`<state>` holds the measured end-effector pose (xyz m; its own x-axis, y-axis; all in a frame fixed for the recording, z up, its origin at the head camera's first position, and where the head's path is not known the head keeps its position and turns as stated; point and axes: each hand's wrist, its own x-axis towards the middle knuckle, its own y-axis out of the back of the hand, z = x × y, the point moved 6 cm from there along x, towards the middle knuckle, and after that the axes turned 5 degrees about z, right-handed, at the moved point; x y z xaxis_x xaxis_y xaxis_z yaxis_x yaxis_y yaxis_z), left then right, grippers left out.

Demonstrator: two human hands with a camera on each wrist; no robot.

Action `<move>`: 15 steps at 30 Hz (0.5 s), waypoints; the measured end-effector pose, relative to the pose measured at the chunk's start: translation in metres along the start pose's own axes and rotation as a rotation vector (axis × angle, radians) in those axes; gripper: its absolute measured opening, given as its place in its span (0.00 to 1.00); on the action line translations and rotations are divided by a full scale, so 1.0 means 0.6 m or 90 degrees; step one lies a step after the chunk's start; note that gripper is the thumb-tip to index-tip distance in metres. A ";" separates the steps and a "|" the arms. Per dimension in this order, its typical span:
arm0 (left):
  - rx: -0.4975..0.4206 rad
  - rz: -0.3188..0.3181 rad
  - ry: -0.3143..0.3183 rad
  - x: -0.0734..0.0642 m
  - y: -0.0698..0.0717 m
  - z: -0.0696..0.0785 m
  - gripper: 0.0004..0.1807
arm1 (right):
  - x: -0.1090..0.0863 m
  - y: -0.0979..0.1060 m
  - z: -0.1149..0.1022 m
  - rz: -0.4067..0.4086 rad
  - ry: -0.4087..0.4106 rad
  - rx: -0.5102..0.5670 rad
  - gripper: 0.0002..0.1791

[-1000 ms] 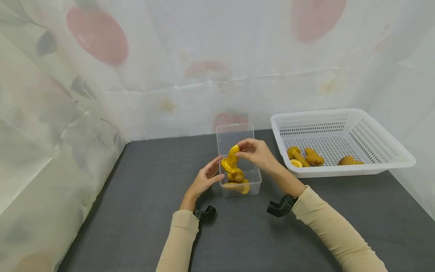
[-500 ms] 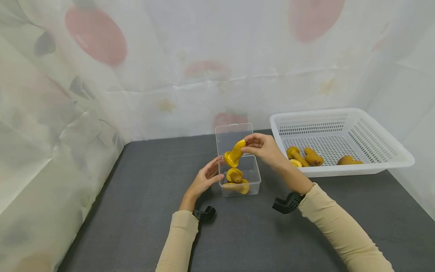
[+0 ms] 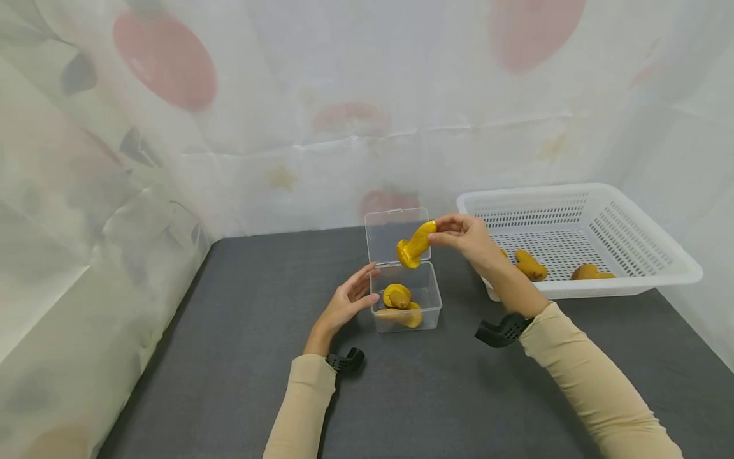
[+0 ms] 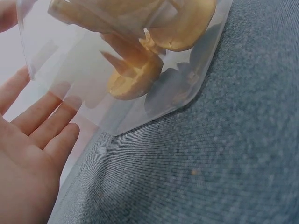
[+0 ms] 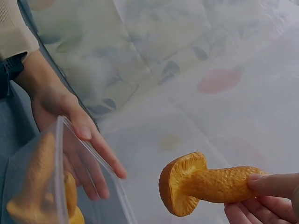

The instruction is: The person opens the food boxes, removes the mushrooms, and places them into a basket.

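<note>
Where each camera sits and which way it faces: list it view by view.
Head: on the head, facing forward and down at the box and basket; left hand, right hand and sleeves show.
Left wrist: on that wrist, facing the box's side and mushrooms inside; the left hand shows.
Right wrist: on that wrist, facing the held mushroom, box and sheet; right hand, left hand and one of the sleeves show.
Shared: head and right wrist views both show the held mushroom.
</note>
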<state>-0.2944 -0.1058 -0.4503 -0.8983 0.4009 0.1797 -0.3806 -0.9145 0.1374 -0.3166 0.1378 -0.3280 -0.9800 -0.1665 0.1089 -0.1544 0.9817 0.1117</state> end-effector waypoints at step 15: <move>-0.003 -0.002 0.002 0.001 0.000 -0.002 0.38 | 0.020 0.077 0.001 0.063 -0.035 0.039 0.11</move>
<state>-0.2951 -0.1059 -0.4515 -0.8980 0.4035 0.1757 -0.3844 -0.9135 0.1333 -0.3355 0.1812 -0.3222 -0.9960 -0.0648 0.0620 -0.0623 0.9972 0.0419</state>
